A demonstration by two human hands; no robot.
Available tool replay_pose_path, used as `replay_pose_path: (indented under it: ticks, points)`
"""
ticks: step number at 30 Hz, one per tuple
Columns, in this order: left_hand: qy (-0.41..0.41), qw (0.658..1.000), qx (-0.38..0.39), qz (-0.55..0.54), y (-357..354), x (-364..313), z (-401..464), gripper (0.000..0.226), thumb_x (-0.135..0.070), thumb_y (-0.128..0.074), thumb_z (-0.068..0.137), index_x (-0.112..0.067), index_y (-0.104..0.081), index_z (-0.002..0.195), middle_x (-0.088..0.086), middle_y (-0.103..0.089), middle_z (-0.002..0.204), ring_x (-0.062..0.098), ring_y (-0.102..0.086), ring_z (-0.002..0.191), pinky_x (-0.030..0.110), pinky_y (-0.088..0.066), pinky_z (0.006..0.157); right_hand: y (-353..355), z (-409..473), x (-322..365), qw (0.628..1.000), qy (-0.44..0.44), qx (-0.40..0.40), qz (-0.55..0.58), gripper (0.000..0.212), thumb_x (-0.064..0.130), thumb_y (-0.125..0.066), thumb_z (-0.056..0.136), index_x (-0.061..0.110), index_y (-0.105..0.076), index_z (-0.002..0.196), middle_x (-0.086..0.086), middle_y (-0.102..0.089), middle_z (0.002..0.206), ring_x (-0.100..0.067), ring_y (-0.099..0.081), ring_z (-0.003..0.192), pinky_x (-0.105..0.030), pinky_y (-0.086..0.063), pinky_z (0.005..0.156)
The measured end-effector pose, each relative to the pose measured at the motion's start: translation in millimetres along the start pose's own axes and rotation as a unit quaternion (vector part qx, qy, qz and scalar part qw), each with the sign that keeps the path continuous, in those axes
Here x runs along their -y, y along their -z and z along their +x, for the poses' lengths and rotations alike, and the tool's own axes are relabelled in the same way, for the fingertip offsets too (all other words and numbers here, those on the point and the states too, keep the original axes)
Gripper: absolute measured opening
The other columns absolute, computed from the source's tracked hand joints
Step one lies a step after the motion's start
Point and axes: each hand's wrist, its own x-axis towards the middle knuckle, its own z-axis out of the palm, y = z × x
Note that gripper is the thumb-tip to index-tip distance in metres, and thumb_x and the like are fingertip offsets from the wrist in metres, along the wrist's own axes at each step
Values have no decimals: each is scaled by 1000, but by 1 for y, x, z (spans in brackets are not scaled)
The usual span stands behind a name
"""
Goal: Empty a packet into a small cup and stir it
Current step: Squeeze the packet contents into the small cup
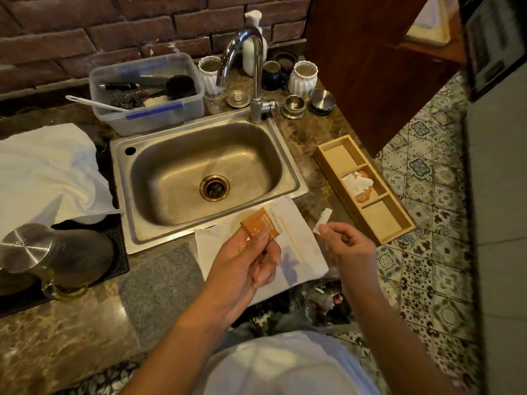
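1. Left hand [251, 260] pinches the orange packet [261, 228], torn end up and tilted right, above the white napkin [296, 252] at the counter's [71, 323] front edge, just in front of the sink [288, 155].
2. Right hand [346, 242] pinches the torn-off strip [322, 222] between thumb and fingertip, held apart from the packet.
3. No small cup is clearly visible near the hands. The only cup-like items sit at the counter's back edge by the faucet [251, 81]. Risk: carrying an open packet that far spills powder onto the napkin or into the sink.
4. Packet is already tilted toward its open end, so any squeeze from the left hand likely pushes contents out early.
5. Strip is small and could drop to the floor. The wooden tray [368, 223] at the counter's right edge already holds scraps and looks like the nearest place for it.
6. A thin stick [292, 243] lies on the napkin, probably the stirrer. Powder landing there would foul it.
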Motion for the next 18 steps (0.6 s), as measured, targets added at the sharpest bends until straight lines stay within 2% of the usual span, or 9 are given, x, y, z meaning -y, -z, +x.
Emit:
replay_pose_path:
  ticks: [3,6,8,16,18]
  points:
    - [15,1000,-5,27,-8,7,8,19,-20,-55,98,-17,-74,96,10,-57,65,9,-37,40,27,-20,49,16,21,-21,998,-38,-47,-11,8,25,-74,90,21,-78,95,6,-74,74,-9,-61,67,-24,-50,60]
    - [21,996,-16,81,-17,11,17,21,-24,-57,97,-16,-76,91,7,-56,63,8,-36,43,23,-25,50,27,45,-42,993,-68,-83,-46,15,28,-73,90,18,-78,101,0,-75,86,-13,-66,75,-30,-57,68]
    - [23,995,-28,96,-22,13,22,20,-26,-61,95,-15,-76,88,7,-56,63,8,-35,44,21,-29,50,32,59,-56,991,-77,-85,-73,18,31,-72,91,18,-77,103,0,-75,87,-16,-68,78,-37,-60,74]
    - [31,995,-57,72,-30,20,41,23,-32,-62,94,-11,-72,91,11,-58,68,10,-43,45,24,-31,50,39,111,-98,980,-119,-61,-150,19,28,-68,94,15,-78,102,4,-72,81,-13,-66,79,-33,-54,72]
    - [33,995,-55,71,-32,22,44,23,-30,-61,95,-11,-73,92,11,-58,67,10,-43,45,23,-32,50,40,119,-105,977,-124,-54,-164,17,29,-69,93,16,-79,100,4,-72,80,-13,-66,79,-34,-55,76]
